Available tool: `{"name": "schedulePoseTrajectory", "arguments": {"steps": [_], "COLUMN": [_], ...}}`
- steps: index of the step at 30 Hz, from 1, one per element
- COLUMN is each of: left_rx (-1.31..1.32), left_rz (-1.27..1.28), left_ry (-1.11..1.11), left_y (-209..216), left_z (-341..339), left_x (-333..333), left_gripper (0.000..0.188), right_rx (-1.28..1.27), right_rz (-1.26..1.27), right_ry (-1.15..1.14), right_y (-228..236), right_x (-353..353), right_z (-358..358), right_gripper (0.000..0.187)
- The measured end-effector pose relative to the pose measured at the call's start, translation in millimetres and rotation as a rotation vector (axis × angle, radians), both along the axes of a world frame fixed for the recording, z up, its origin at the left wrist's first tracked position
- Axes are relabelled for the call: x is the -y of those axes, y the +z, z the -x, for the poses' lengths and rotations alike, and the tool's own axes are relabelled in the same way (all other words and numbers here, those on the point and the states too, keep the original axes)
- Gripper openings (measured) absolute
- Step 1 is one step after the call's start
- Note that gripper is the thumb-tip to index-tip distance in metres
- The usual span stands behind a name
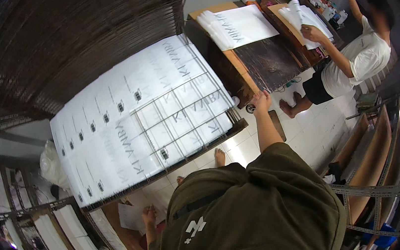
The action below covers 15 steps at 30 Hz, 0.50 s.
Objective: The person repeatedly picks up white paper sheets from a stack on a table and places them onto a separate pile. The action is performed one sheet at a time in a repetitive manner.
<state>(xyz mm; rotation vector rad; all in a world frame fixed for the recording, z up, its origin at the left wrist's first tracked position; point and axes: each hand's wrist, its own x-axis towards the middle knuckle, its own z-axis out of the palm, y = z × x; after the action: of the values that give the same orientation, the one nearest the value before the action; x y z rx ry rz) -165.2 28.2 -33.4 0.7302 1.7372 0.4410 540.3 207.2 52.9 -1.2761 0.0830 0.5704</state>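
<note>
My right hand reaches forward to the near corner of a dark wooden table. Its fingers are curled; what they grip, if anything, is too small to make out. A small dark round thing shows just beside them. Low at my left side hangs my left hand, fingers loosely bent and apart, with nothing visible in it. It is close to a brown board with a pale sheet. In front of me, large white printed sheets lie across a wire drying rack, partly under its wire grid.
Raised rack trays lean over the far left. A stack of white sheets lies on the table. At right, a co-worker handles sheets, other arm raised. Metal shelving stands lower right; shelves of white stacks stand lower left.
</note>
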Motion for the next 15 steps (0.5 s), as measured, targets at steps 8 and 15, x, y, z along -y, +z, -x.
{"name": "schedulePoseTrajectory", "arguments": {"steps": [8, 15], "left_rx": [-0.398, -0.432], "left_rz": [-0.005, 0.038], "left_ry": [-0.427, -0.204], "left_y": [35.3, 97.8], "left_z": [-91.7, -147.0], "left_x": [-33.3, 1.0], "left_gripper": [0.039, 0.034], "right_rx": [-0.140, -0.437], "right_rz": [-0.226, -0.365], "right_ry": [0.068, 0.209], "right_y": [10.4, 9.9], "right_x": [-29.5, -75.8], "right_z": [-83.9, -72.2], "right_gripper": [0.071, 0.035]}}
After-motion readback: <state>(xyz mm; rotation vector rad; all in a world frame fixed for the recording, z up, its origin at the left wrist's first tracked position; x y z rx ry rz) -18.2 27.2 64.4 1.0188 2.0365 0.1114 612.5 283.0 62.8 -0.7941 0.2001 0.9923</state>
